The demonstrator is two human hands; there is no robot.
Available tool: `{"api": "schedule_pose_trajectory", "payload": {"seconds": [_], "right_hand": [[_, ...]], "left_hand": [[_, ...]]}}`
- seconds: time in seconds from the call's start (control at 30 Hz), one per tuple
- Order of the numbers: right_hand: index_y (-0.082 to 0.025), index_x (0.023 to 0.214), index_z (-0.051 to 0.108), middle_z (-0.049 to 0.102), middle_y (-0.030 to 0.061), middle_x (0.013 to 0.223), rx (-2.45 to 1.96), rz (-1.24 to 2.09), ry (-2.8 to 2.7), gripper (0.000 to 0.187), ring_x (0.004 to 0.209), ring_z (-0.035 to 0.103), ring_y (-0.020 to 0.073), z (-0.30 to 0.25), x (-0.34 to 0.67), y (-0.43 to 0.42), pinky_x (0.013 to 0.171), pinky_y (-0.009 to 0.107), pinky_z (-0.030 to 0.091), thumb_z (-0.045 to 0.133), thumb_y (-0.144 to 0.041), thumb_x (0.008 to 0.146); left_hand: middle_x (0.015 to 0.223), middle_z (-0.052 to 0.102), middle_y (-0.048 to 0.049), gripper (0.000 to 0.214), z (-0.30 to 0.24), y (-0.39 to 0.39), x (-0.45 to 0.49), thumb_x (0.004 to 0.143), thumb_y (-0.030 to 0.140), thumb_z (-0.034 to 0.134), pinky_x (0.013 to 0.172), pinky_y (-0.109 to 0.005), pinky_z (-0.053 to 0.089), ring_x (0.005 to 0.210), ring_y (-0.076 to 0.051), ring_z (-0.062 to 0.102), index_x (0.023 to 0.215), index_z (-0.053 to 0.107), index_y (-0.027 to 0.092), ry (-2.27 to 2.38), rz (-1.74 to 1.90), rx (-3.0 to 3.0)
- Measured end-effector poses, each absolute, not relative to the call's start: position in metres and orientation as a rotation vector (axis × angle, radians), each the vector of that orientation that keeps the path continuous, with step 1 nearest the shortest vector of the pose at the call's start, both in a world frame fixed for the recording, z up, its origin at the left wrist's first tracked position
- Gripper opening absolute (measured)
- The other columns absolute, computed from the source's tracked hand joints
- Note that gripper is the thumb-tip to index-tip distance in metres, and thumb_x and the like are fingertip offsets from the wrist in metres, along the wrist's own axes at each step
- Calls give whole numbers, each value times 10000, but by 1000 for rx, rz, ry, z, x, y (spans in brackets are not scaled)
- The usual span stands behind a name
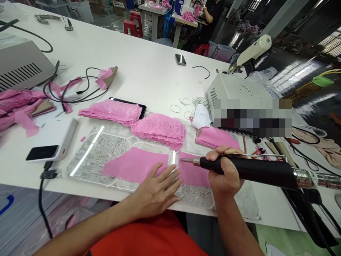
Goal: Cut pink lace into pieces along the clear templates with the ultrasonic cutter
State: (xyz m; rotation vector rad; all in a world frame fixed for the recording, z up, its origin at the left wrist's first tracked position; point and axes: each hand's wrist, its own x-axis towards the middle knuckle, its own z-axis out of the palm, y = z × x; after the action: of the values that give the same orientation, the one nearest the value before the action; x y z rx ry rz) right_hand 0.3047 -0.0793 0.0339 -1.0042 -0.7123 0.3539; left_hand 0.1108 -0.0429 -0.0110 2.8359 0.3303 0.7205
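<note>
My left hand [158,188] lies flat with its fingers spread, at the right end of a pink fabric piece [138,164] on a clear acrylic template [80,151]. In my right hand [226,172] is a black handpiece [250,170] with a slim metal tip and a lever along its top. Its tip points left, over the left edge of a second pink fabric piece [193,167]; whether it touches cannot be made out. A gap in the template separates the two pieces. Behind them are two stacks of pink lace, a right one [160,129] and a left one [112,111].
A grey box-shaped machine [239,90] stands at the right, near folded pink fabric [217,138] and rubber bands [199,103]. On the left are a white power bank [57,138], black cables [73,94] and another grey box [23,64]. A person [210,21] sits beyond the table.
</note>
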Motion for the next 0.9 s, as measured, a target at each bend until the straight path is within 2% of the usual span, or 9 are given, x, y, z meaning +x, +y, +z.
{"api": "schedule_pose_trajectory", "payload": {"seconds": [0.2, 0.6, 0.9], "right_hand": [[-205, 807, 552, 559, -29, 795, -974, 383, -730, 110, 560, 551, 88, 32, 303, -77, 577, 301, 501, 601, -182, 712], [-212, 818, 538, 545, -23, 804, -976, 391, -741, 109, 567, 548, 88, 32, 304, -78, 570, 297, 493, 588, -195, 722], [-212, 861, 559, 539, -13, 812, -929, 480, -759, 114, 584, 548, 86, 33, 305, -101, 561, 282, 491, 562, -176, 754]], "left_hand": [[1245, 635, -101, 318, -10, -42, 111, 953, 373, 514, 1139, -465, 221, 1293, -246, 472, 1176, 595, 161, 336, 730, 2829], [1264, 628, -81, 339, -11, -41, 110, 971, 377, 483, 1157, -476, 169, 1303, -258, 457, 1210, 575, 154, 280, 694, 2862], [1268, 627, -83, 324, -9, -41, 108, 953, 331, 524, 1168, -436, 178, 1307, -250, 454, 1208, 579, 140, 195, 722, 2837]]}}
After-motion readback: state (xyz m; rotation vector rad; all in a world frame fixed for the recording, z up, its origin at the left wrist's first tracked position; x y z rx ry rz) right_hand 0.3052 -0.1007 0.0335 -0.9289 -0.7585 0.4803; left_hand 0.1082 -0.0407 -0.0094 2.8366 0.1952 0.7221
